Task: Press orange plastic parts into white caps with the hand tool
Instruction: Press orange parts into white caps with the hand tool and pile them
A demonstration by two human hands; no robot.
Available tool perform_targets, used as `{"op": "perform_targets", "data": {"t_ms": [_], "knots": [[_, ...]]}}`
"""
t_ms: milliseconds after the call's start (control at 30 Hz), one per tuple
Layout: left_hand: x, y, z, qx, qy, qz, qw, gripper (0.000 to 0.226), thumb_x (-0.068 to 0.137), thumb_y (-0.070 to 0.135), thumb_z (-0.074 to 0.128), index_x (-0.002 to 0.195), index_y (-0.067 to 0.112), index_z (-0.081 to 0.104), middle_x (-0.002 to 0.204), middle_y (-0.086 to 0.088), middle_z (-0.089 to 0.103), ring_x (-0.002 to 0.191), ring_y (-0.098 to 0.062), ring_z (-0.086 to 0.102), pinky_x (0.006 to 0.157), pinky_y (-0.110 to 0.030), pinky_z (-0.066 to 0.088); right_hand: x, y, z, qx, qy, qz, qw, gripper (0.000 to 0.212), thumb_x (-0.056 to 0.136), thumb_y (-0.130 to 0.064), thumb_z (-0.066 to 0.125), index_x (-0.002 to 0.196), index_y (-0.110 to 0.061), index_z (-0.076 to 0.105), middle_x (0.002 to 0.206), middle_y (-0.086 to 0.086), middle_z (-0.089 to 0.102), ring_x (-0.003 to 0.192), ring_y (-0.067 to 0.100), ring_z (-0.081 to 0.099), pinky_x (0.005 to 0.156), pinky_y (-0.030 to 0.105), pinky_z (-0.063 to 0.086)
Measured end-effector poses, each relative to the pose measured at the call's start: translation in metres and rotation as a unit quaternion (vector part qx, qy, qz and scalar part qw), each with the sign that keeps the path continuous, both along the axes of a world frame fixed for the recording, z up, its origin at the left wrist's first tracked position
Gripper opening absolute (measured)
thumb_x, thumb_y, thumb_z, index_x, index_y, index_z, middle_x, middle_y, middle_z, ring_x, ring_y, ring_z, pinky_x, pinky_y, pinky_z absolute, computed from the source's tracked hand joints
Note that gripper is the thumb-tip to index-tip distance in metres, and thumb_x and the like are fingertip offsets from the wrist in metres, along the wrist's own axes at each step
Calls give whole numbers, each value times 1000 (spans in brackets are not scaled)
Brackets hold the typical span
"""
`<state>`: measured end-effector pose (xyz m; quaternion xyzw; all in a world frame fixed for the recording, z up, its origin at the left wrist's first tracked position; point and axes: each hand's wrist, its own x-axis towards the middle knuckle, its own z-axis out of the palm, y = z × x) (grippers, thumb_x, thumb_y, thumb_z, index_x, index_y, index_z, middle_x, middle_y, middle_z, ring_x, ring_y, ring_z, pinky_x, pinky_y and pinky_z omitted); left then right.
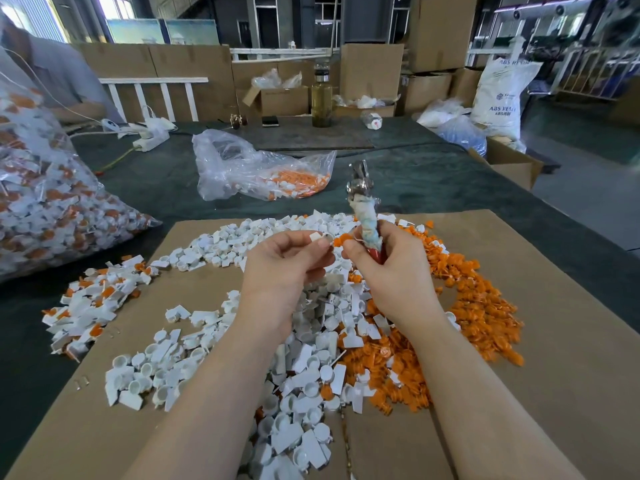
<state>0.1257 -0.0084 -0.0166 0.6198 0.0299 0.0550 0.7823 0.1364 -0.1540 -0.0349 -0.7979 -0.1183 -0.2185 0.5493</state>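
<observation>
Holding one white cap (320, 238) — one hand tool (364, 216)

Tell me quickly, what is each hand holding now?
Left hand: pinches a white cap.
Right hand: grips the hand tool and pinches an orange part.

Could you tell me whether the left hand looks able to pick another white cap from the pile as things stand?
Probably not yet: the left hand already pinches a white cap, though the pile lies uncovered just below.
</observation>
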Motion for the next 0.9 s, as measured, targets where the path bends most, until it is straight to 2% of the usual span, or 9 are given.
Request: {"op": "perform_targets", "data": {"t_ms": [133,333,467,533,667,900], "knots": [[-2,-2,4,-9,11,21,1000,8,81,6,78,82,9,71,69,-3,74,64,-14,72,57,-21,57,-1,3,0,14,-10,-5,1000,9,92,-23,67,89,-27,60,64,-32,60,61,-8,57,55,8,43],[-5,-7,7,7,11,26,1000,6,81,3,76,84,6,71,68,-8,74,64,-17,73,58,-21,58,-2,4,0,17,-43,-15,999,13,92,-20,68,86,-26,58,60,-32,56,56,-9,55,51,7,40],[-8,-10,9,-1,-2,21,1000,7,80,2,77,81,6,72,69,-10,74,64,-17,73,56,-19,55,-3,6,-1,-4,-60,-46,997,11,91,-25,69,88,-26,58,67,-30,58,59,-3,54,54,11,40],[-8,-11,9,3,-13,21,1000,7,79,1,78,81,6,73,71,-11,75,65,-17,74,57,-20,55,-3,7,-2,0,-72,-58,996,11,90,-26,69,90,-26,58,71,-27,59,63,0,56,56,13,42],[-8,-12,9,5,-22,21,1000,7,79,1,78,85,4,74,74,-12,75,66,-18,74,59,-21,56,-3,10,-2,3,-93,-77,993,12,89,-25,70,90,-22,58,66,-18,56,62,-2,56,57,13,42],[-9,-11,9,-13,4,37,999,9,80,1,77,81,8,72,71,-10,75,64,-17,73,58,-22,58,-5,11,-2,7,-92,-69,993,12,90,-24,69,91,-23,58,68,-23,59,62,-2,55,56,13,43]]}}
